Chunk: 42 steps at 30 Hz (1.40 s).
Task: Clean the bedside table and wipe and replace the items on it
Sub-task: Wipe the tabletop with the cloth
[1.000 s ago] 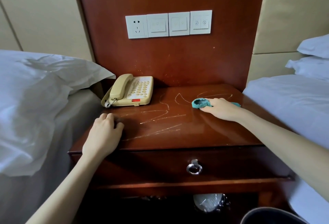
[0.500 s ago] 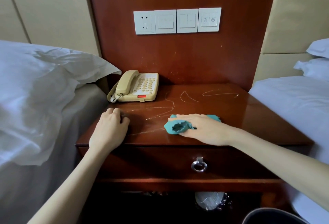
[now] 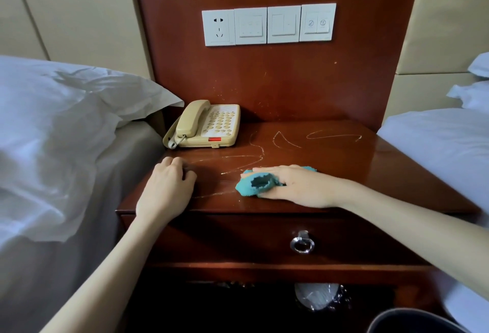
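One telephone (image 3: pixel 209 126), one cloth (image 3: pixel 250 187), four wall plates (image 3: pixel 283 24).
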### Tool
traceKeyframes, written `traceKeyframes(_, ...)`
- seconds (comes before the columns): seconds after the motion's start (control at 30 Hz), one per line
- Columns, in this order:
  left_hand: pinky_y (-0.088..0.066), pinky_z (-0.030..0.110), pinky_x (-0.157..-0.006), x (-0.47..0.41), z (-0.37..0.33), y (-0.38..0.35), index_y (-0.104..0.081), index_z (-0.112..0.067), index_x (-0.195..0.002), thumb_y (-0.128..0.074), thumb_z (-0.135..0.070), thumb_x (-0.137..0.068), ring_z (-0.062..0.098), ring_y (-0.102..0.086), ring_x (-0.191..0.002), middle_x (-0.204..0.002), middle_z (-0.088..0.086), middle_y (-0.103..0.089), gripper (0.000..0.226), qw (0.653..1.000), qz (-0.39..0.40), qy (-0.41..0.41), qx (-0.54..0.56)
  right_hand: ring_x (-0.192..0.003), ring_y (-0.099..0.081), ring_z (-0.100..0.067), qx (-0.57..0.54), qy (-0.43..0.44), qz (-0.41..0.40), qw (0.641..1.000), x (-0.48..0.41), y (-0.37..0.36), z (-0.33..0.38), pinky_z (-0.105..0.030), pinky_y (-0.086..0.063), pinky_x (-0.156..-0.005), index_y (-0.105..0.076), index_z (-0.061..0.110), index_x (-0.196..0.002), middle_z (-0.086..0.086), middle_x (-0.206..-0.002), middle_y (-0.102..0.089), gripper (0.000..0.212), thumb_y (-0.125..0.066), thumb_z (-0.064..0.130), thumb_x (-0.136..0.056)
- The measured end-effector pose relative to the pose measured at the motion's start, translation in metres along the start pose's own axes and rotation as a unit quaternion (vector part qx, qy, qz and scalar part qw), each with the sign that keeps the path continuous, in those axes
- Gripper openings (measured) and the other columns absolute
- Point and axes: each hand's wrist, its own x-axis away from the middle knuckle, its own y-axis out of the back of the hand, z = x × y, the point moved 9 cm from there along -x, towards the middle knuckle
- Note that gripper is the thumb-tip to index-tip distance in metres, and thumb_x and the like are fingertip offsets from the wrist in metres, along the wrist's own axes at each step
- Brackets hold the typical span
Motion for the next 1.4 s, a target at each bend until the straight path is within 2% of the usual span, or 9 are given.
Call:
traceKeyframes(0.07, -0.037, 0.035, -0.088, 0.0, 0.0, 0.0, -0.059, -0.011, -0.104, -0.047, -0.024, -0.09, 0.029, -0.047, -0.108, -0.109, 0.01, -0.054, 0.023, 1.0, 0.0, -0.001, 0.002, -0.109, -0.037, 0.027, 0.0, -0.018, -0.009, 1.0, -0.008, 0.005, -0.008, 0.005, -0.023, -0.086, -0.042, 0.038, -0.141, 0.032, -0.136, -0.043, 0.048, -0.051, 0.045, -0.095)
traceKeyframes(0.17, -0.037, 0.036, -0.089, 0.001, 0.0, 0.0, -0.059, -0.012, -0.105, -0.047, -0.024, -0.09, 0.029, -0.047, -0.109, -0.11, 0.01, -0.054, 0.023, 1.0, 0.0, 0.001, 0.003, -0.084, -0.048, 0.029, 0.004, -0.042, -0.022, 0.999, -0.019, 0.013, -0.017, -0.003, -0.034, -0.081, -0.045, 0.037, -0.138, 0.041, -0.11, -0.055, 0.044, -0.05, 0.044, -0.095)
traceKeyframes(0.33, -0.038, 0.038, -0.089, 0.001, 0.001, 0.001, -0.059, -0.011, -0.104, -0.045, -0.024, -0.091, 0.029, -0.048, -0.109, -0.11, 0.01, -0.054, 0.023, 1.0, -0.002, 0.002, 0.004, -0.123, -0.053, -0.023, 0.042, -0.108, -0.021, 0.993, -0.036, 0.019, -0.036, -0.034, -0.039, -0.101, -0.051, 0.02, -0.134, -0.004, -0.132, -0.059, 0.045, -0.045, 0.044, -0.097)
traceKeyframes(0.7, -0.036, 0.035, -0.081, 0.001, 0.002, 0.002, -0.057, -0.012, -0.101, -0.043, -0.024, -0.092, 0.028, -0.047, -0.107, -0.107, 0.009, -0.053, 0.021, 1.0, -0.004, 0.006, 0.004, -0.128, -0.046, -0.031, 0.04, -0.128, -0.037, 0.99, -0.05, 0.024, -0.037, -0.037, -0.034, -0.105, -0.046, 0.01, -0.137, -0.015, -0.139, -0.05, 0.043, -0.042, 0.032, -0.1)
traceKeyframes(0.9, -0.037, 0.036, -0.081, 0.002, 0.001, 0.002, -0.055, -0.011, -0.098, -0.043, -0.024, -0.092, 0.028, -0.047, -0.106, -0.104, 0.008, -0.052, 0.019, 1.0, -0.001, 0.009, 0.004, -0.125, -0.05, -0.024, 0.033, -0.088, -0.017, 0.995, -0.038, 0.01, -0.022, -0.033, -0.038, -0.102, -0.048, 0.017, -0.137, -0.008, -0.136, -0.055, 0.044, -0.044, 0.037, -0.099)
traceKeyframes(1.07, -0.037, 0.037, -0.084, 0.003, -0.001, 0.003, -0.056, -0.008, -0.1, -0.04, -0.019, -0.093, 0.031, -0.047, -0.106, -0.106, 0.012, -0.052, 0.02, 1.0, 0.004, 0.005, 0.003, -0.128, -0.02, 0.014, 0.041, -0.003, -0.006, 0.999, -0.013, -0.005, 0.003, -0.005, -0.008, -0.101, -0.036, 0.039, -0.144, 0.02, -0.15, -0.031, 0.048, -0.046, 0.042, -0.097)
traceKeyframes(1.17, -0.038, 0.039, -0.086, 0.003, -0.002, 0.003, -0.057, -0.007, -0.104, -0.038, -0.017, -0.093, 0.031, -0.047, -0.108, -0.109, 0.013, -0.053, 0.024, 1.0, 0.009, 0.003, 0.003, -0.11, -0.009, 0.04, 0.028, 0.04, 0.025, 0.999, -0.001, -0.016, 0.022, 0.013, 0.001, -0.086, -0.034, 0.039, -0.144, 0.039, -0.138, -0.023, 0.047, -0.045, 0.039, -0.098)
traceKeyframes(1.3, -0.036, 0.035, -0.085, 0.003, -0.002, 0.002, -0.057, -0.007, -0.106, -0.039, -0.016, -0.093, 0.031, -0.048, -0.108, -0.109, 0.013, -0.053, 0.023, 1.0, 0.015, -0.004, 0.008, -0.128, -0.01, 0.025, 0.028, 0.053, 0.047, 0.997, 0.007, -0.028, 0.035, 0.006, 0.003, -0.095, -0.031, 0.038, -0.146, 0.03, -0.147, -0.025, 0.05, -0.045, 0.039, -0.099)
traceKeyframes(1.4, -0.036, 0.034, -0.086, 0.002, -0.003, 0.002, -0.057, -0.007, -0.105, -0.04, -0.014, -0.093, 0.031, -0.048, -0.108, -0.11, 0.014, -0.054, 0.022, 1.0, 0.015, -0.014, 0.012, -0.119, -0.008, 0.034, 0.024, 0.071, 0.054, 0.996, 0.004, -0.034, 0.043, 0.007, 0.003, -0.093, -0.03, 0.039, -0.146, 0.03, -0.144, -0.026, 0.051, -0.047, 0.038, -0.098)
